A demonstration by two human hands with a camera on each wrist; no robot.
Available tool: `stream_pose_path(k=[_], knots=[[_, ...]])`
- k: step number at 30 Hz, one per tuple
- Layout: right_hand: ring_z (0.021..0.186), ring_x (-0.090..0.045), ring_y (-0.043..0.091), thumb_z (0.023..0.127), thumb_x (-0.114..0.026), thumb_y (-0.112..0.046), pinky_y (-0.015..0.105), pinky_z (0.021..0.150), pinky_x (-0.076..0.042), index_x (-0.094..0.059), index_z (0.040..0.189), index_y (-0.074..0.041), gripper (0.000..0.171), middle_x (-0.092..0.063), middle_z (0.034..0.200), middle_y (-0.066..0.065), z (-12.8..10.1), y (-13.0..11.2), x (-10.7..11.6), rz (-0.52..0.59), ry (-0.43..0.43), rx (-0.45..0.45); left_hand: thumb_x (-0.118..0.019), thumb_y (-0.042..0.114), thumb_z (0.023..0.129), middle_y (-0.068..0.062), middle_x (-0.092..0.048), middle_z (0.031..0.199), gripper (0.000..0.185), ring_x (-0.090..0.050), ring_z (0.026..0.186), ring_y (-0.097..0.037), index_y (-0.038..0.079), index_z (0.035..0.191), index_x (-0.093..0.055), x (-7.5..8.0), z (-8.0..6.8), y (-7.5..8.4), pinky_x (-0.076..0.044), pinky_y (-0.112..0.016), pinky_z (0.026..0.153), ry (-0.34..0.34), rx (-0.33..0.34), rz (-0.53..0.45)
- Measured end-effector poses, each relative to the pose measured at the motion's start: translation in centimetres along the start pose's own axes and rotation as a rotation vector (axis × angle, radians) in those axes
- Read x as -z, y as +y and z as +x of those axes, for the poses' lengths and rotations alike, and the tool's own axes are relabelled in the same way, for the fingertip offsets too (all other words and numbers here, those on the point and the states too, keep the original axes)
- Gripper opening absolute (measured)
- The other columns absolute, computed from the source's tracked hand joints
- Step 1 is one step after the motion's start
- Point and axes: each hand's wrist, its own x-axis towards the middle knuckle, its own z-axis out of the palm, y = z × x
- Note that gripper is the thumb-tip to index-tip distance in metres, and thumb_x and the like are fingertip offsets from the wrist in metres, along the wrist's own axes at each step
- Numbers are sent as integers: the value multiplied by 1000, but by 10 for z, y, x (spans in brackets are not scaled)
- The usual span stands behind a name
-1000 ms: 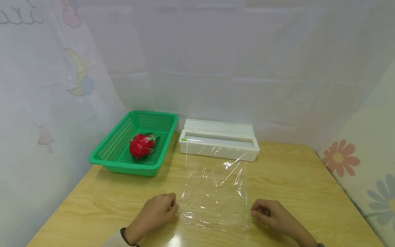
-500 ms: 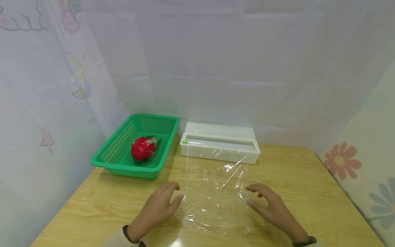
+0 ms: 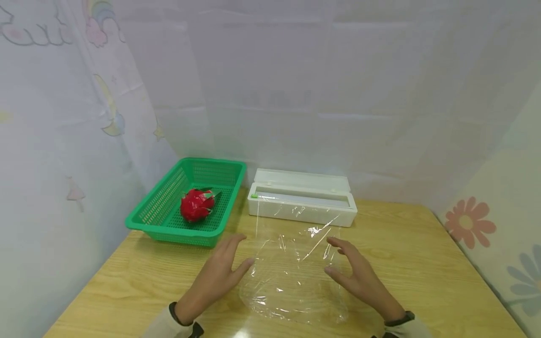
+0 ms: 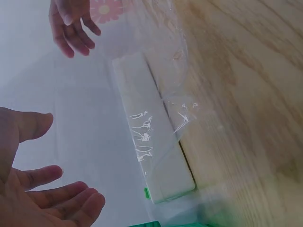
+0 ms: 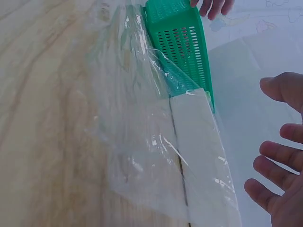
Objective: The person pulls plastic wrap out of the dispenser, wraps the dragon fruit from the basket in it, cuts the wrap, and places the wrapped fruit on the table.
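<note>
A sheet of clear plastic wrap [image 3: 291, 281] runs from the front of a white wrap dispenser box [image 3: 302, 212] down onto the table. The box's lid [image 3: 302, 179] stands raised, and a small green slider [image 3: 254, 195] sits at its left end. My left hand [image 3: 217, 272] is by the sheet's left edge, fingers spread and holding nothing. Across from it, my right hand [image 3: 359, 277] hovers at the right edge with thumb and fingers apart. Both wrist views show empty palms, the left hand [image 4: 52, 184] and the right hand [image 5: 284, 165] alike.
At the left stands a green basket [image 3: 145, 223] with a red dragon fruit [image 3: 197, 205] in it. The wooden table [image 3: 422, 263] reaches back to a pale hanging cloth [image 3: 270, 84]. A flower-printed cloth borders the right side.
Both hands were curled near the sheet's lower corners. Their fingers have since spread, and the hands have moved forward and inward. The sheet stays on the table, its lower edge slightly shifted.
</note>
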Motion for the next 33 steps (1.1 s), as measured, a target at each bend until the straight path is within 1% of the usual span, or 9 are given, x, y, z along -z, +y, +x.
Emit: stream_pose_path(k=[5,9,14,16,19,22,25,29,33], knots=[[128,-51,26,86,-76,-3,18,106,-38,-43,147,-2,70,-52,142,17,11,0,-3,37,18,65,-74,30,91,-17,-60,128,57,-55,121,-35,-4,132,-54,1,8,-2,-49,-50,99,36,-22,-8],[127,-52,25,82,-78,1,16,104,-38,-43,146,-1,73,-53,142,17,21,0,-7,68,47,114,-76,29,90,-20,-60,128,60,-55,121,-39,-5,133,-52,4,16,-4,-48,-54,98,82,-42,9],[127,-53,29,83,-76,1,14,104,-37,-42,147,-1,73,-53,143,15,31,-2,-10,95,49,123,-75,28,90,-22,-61,127,59,-56,120,-41,-5,133,-52,9,22,-7,-49,-54,97,113,-64,11],[127,-52,30,84,-76,1,16,104,-39,-42,147,1,72,-52,143,16,34,-2,-11,102,45,116,-75,28,90,-22,-61,126,59,-56,119,-40,-6,133,-52,11,23,-8,-49,-54,97,115,-64,14],[127,-52,30,84,-76,-1,22,102,-44,-41,147,2,72,-53,142,17,38,-3,-12,98,36,113,-76,26,88,-23,-61,126,60,-56,120,-41,-7,132,-52,14,26,-10,-48,-54,98,124,-66,20],[126,-53,30,85,-76,-2,31,101,-47,-41,147,1,71,-54,141,17,44,-4,-14,89,35,109,-79,23,87,-23,-61,125,59,-55,119,-41,-8,130,-53,17,29,-13,-47,-54,99,145,-69,20],[126,-53,31,86,-76,-2,36,100,-48,-41,147,1,71,-54,141,16,49,-3,-16,85,33,115,-80,20,86,-23,-61,125,59,-55,119,-41,-7,130,-53,21,32,-15,-47,-55,99,162,-59,16],[125,-54,34,85,-76,-1,36,100,-48,-41,146,3,71,-54,140,17,54,-2,-18,88,29,127,-80,21,86,-23,-61,126,60,-55,120,-42,-7,131,-52,24,33,-18,-48,-56,97,159,-31,27],[126,-53,33,84,-76,0,34,102,-47,-41,146,5,71,-54,141,18,60,-2,-17,110,27,131,-79,21,87,-24,-60,126,60,-54,119,-42,-8,131,-51,27,35,-21,-48,-55,97,157,-26,45]])
